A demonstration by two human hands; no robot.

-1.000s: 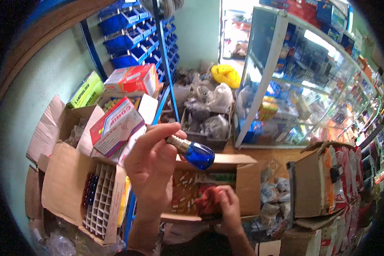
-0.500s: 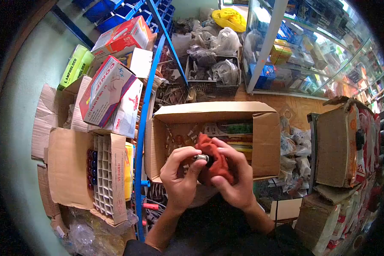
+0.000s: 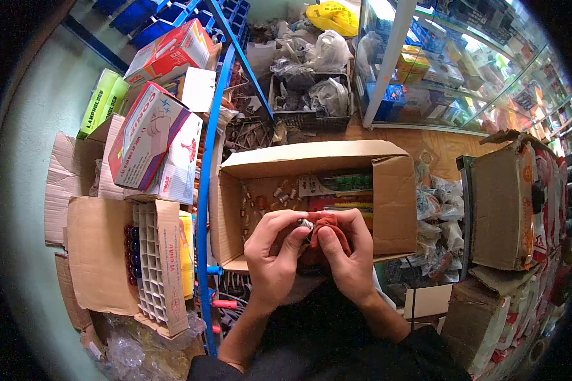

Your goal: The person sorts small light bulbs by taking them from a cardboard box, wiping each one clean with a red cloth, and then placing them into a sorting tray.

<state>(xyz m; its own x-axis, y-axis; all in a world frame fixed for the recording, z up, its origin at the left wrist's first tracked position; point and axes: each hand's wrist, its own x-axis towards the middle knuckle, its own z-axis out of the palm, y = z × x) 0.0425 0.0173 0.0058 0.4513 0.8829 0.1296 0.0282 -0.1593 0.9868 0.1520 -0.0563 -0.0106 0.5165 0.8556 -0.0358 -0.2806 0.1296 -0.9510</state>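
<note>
Between thumb and forefinger, my left hand (image 3: 274,253) pinches a small bulb by its silvery screw base (image 3: 306,224). The glass end is hidden at the cloth. My right hand (image 3: 351,257) grips a crumpled red-brown cloth (image 3: 327,230), pressed up against the bulb. Both hands are held over the near side of an open cardboard box (image 3: 388,203). Inside it, several small bulbs (image 3: 285,192) lie at the left and middle, and a packet with green items (image 3: 353,183) lies toward the back.
On the left, beyond a blue metal post (image 3: 203,254), a carton with white dividers (image 3: 151,273) stands below stacked boxes (image 3: 136,143). Behind is a black crate (image 3: 311,119) of plastic bags. A glass cabinet (image 3: 426,120) and cartons (image 3: 502,209) stand right.
The cloth has been gathered in closer by my right hand, whose thumb now presses on its front. The bulb's base sits slightly higher, and the whole view has shifted a little.
</note>
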